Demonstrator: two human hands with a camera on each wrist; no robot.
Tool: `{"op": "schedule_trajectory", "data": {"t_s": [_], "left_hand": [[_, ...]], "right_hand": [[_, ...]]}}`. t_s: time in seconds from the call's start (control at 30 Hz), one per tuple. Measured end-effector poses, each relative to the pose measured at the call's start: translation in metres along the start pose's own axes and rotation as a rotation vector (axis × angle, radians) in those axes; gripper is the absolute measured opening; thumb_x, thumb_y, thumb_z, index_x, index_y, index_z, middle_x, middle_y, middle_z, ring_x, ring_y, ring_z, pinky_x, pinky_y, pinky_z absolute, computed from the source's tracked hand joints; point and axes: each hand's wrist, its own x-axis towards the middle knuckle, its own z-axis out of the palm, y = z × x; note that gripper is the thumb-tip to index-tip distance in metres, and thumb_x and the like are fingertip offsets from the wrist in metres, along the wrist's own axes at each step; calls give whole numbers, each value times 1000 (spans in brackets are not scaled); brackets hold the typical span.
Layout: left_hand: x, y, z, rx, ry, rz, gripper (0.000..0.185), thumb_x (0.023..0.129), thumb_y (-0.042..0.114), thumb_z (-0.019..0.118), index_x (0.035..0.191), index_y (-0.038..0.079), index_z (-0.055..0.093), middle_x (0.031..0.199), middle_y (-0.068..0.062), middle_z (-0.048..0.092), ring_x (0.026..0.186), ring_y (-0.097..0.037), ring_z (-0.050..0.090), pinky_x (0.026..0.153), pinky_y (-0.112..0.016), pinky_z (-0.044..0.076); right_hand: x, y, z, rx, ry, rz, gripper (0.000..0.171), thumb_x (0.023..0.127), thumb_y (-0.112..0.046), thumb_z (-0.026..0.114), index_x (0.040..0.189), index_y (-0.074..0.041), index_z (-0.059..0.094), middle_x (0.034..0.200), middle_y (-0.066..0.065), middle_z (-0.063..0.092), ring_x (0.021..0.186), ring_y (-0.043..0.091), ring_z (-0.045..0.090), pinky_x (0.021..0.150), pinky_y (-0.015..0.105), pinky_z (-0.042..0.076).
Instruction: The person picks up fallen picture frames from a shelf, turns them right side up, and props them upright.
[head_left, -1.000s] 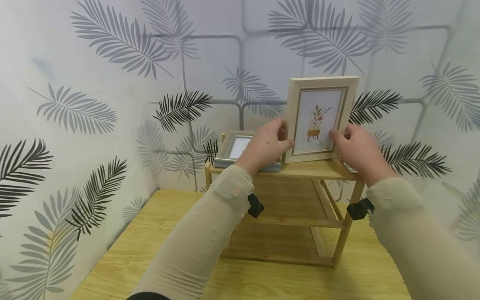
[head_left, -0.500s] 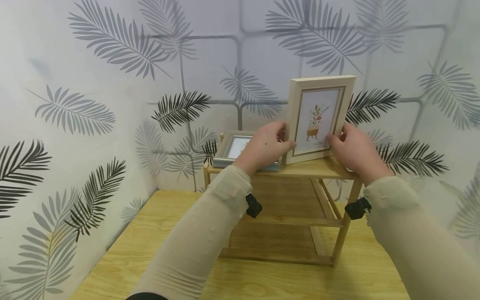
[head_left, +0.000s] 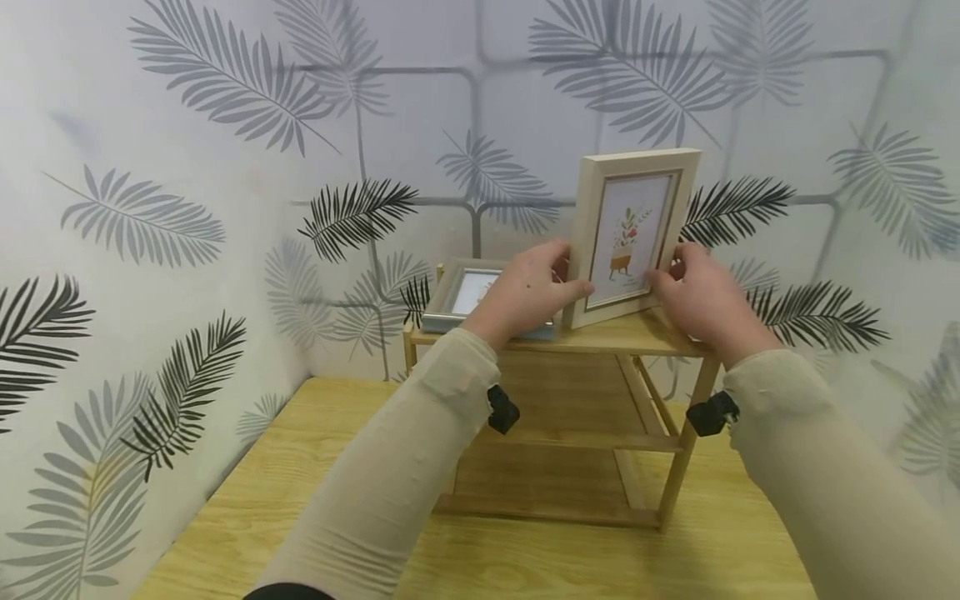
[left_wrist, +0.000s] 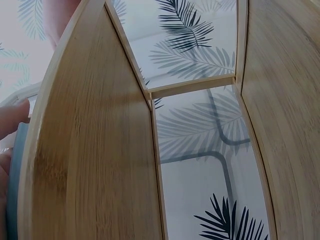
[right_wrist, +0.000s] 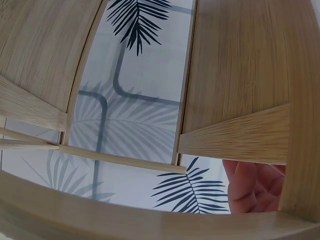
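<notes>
A cream picture frame [head_left: 587, 242] stands upright at an angle on the top board of a wooden shelf [head_left: 630, 337], showing a potted-plant print. My left hand [head_left: 521, 292] holds its left side near the bottom, thumb at the front. Its right side is gripped low by my right hand [head_left: 705, 300], thumb in front and the other fingers behind. Under my left hand lies a silver-grey picture frame [head_left: 447, 312], flat on the same board and partly covered. In the right wrist view, curled fingers [right_wrist: 252, 185] show past the shelf's edge.
The shelf has two lower boards [head_left: 540, 483] and stands on a yellow wood-grain table [head_left: 262, 492]. Behind it is a wall [head_left: 420, 125] with a leaf pattern, which also runs along the left side. A black wrist camera [head_left: 502, 408] hangs under the left sleeve.
The cream frame has turned, so its face points more to the right and looks narrower. My right hand has moved a little left with its right side; my left hand stays nearly in place.
</notes>
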Motion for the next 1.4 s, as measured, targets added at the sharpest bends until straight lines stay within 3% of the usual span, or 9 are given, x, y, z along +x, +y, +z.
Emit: {"op": "schedule_trajectory", "data": {"t_s": [0.3, 0.57, 0.93, 1.23, 1.4], "left_hand": [[-1, 2, -3, -15, 2, 41, 32, 98, 39, 67, 121, 19, 59, 107, 7, 63, 100, -10, 59, 83, -30, 51], [-2, 2, -1, -39, -8, 67, 32, 99, 38, 66, 124, 18, 59, 107, 6, 63, 100, -11, 60, 84, -30, 51], [-4, 3, 4, -60, 52, 90, 33, 97, 42, 69, 118, 18, 63, 103, 7, 64, 95, -10, 60, 81, -30, 51], [-4, 5, 6, -17, 41, 122, 33, 97, 44, 67, 116, 18, 61, 101, 7, 65, 92, -10, 60, 79, -28, 51], [-3, 6, 4, 33, 29, 136, 31, 98, 46, 66, 111, 18, 59, 100, 7, 64, 91, -10, 61, 78, -29, 51]], "right_hand": [[4, -2, -2, -5, -10, 7, 62, 105, -46, 47, 147, 0, 37, 139, 28, 49, 127, 47, 47, 101, 67, 38], [6, 0, 0, -17, -46, -20, 58, 106, -41, 49, 142, 2, 37, 133, 28, 52, 120, 46, 52, 97, 65, 42], [16, -1, -2, -37, -126, -56, 59, 108, -35, 46, 147, 7, 32, 136, 33, 49, 122, 47, 50, 101, 65, 40], [14, -7, 2, -5, -125, -44, 47, 108, -27, 42, 140, 7, 39, 119, 25, 54, 96, 35, 55, 81, 49, 48], [13, -14, 6, 149, -137, 21, 45, 108, -29, 36, 139, 4, 42, 116, 21, 53, 83, 29, 56, 72, 41, 49]]}}
